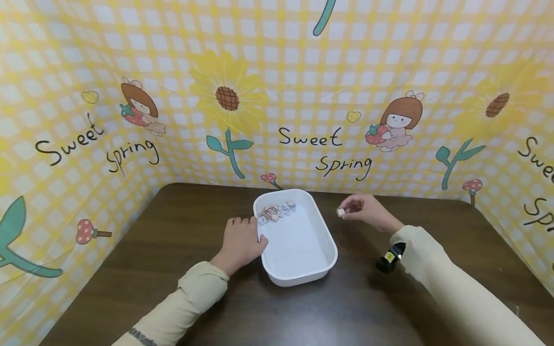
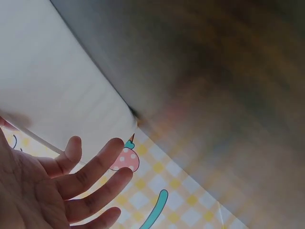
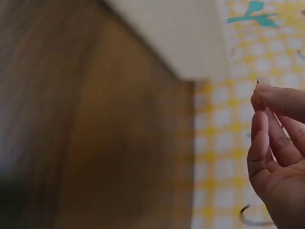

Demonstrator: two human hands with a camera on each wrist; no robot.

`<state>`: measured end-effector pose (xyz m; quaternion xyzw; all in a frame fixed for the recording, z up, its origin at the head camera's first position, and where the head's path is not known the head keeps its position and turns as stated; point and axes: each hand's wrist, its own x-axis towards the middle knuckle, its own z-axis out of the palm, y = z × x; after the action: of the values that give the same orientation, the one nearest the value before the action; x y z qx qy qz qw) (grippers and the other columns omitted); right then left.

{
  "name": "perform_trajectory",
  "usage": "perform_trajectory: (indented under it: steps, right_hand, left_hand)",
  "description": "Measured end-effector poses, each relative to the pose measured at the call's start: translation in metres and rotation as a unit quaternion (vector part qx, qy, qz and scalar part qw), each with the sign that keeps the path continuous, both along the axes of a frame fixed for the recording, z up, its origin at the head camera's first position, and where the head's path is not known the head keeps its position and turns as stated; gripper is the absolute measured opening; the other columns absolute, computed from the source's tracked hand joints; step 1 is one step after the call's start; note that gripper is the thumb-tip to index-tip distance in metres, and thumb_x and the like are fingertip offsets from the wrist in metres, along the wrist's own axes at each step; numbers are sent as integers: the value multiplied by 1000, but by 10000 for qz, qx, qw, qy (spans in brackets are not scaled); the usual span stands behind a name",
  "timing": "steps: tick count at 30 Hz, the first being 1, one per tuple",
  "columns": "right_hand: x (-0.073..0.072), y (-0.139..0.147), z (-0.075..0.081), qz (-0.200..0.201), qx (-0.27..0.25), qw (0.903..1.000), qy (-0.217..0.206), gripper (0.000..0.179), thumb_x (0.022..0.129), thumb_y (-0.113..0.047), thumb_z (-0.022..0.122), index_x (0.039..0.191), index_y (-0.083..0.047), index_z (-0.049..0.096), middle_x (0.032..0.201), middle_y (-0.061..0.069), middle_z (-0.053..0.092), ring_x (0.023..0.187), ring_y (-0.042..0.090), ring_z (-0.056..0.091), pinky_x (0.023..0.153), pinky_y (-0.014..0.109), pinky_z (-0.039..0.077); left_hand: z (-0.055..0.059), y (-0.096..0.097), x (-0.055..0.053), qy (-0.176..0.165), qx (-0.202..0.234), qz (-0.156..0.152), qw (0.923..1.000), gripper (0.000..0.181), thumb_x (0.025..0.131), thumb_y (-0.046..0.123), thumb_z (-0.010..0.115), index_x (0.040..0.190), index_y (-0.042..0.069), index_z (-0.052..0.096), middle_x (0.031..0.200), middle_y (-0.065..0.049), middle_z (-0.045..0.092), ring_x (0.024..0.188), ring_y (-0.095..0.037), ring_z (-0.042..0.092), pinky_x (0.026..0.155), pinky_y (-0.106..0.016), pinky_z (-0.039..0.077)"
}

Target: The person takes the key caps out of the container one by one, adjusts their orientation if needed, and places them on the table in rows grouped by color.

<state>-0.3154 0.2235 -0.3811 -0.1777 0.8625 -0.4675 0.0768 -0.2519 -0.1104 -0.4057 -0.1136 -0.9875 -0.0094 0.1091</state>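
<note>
A white rectangular tray stands on the dark table. Toward its far left end lies a loose pile of small white printed tiles. My left hand holds the tray's left rim, thumb over the edge and fingers outside. In the left wrist view the fingers spread along the outer wall of the tray. Right of the tray, my right hand pinches one small white tile between thumb and fingertips, above the table. The right wrist view shows only an edge of that tile.
The dark brown table reaches back to a yellow checked cloth that hangs behind and along both sides. A black wrist device sits at the right cuff.
</note>
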Motion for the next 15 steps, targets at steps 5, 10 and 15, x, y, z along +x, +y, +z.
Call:
perform_trajectory:
  steps: [5, 10, 15]
  right_hand:
    - [2, 21, -16, -74, 348, 9992, -203, 20, 79, -5, 71, 97, 1, 65, 88, 8, 68, 76, 10, 61, 70, 25, 51]
    - [5, 38, -28, -90, 483, 9985, -232, 19, 78, -3, 71, 95, 4, 65, 88, 11, 68, 74, 10, 61, 68, 24, 51]
    - [9, 49, -38, -48, 531, 9982, -286, 19, 78, -4, 71, 94, 5, 65, 85, 11, 67, 71, 7, 59, 64, 23, 49]
  left_hand:
    - [1, -6, 8, 52, 45, 122, 9999, 45, 82, 38, 54, 102, -2, 59, 92, -18, 66, 90, -33, 59, 88, -48, 41]
    - [1, -11, 13, 7, 151, 195, 9997, 45, 82, 37, 53, 102, -3, 59, 92, -20, 66, 93, -36, 58, 91, -50, 39]
    - [-2, -12, 19, 67, 194, 235, 9995, 45, 82, 37, 54, 100, -4, 59, 88, -20, 65, 92, -37, 57, 90, -50, 39]
